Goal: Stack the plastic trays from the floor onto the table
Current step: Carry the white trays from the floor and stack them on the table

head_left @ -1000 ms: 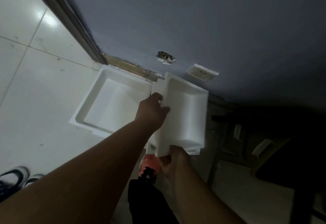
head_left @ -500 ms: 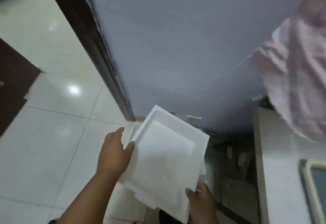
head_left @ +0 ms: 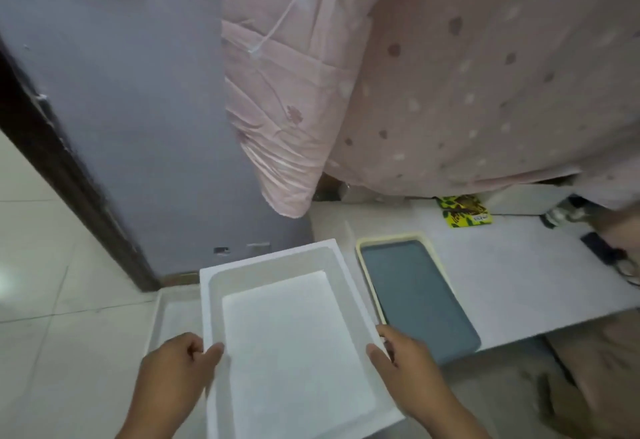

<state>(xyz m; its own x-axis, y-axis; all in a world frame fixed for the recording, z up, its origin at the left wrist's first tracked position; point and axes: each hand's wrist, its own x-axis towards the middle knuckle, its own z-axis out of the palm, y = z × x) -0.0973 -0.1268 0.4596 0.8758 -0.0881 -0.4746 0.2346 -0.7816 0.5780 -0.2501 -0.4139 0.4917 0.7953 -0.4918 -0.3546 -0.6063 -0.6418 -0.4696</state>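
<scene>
In the head view, a white plastic tray (head_left: 294, 334) is held in the air by both hands, its open side up, at the left edge of the table (head_left: 519, 272). The left hand (head_left: 173, 369) closes on the tray's left rim, with the thumb on top of the rim and the other fingers curled under it. The right hand (head_left: 405, 362) closes on the right rim in the same way, thumb on top. A second white tray (head_left: 166, 321) lies on the floor (head_left: 52, 300) below, partly hidden under the held one. The floor is of pale glossy tiles. On the table, which has a pale, plain top, a grey tray with a cream rim (head_left: 415, 293) lies just beside the held tray, on its right. Further back on the table is a yellow and green packet (head_left: 464, 212), and some dark small things at the far right edge are too blurred to name. Behind, a grey-blue wall (head_left: 138, 92) meets a dark door frame (head_left: 52, 168) on the left. Pink cloth with spots (head_left: 450, 75) hangs over the back of the table.
</scene>
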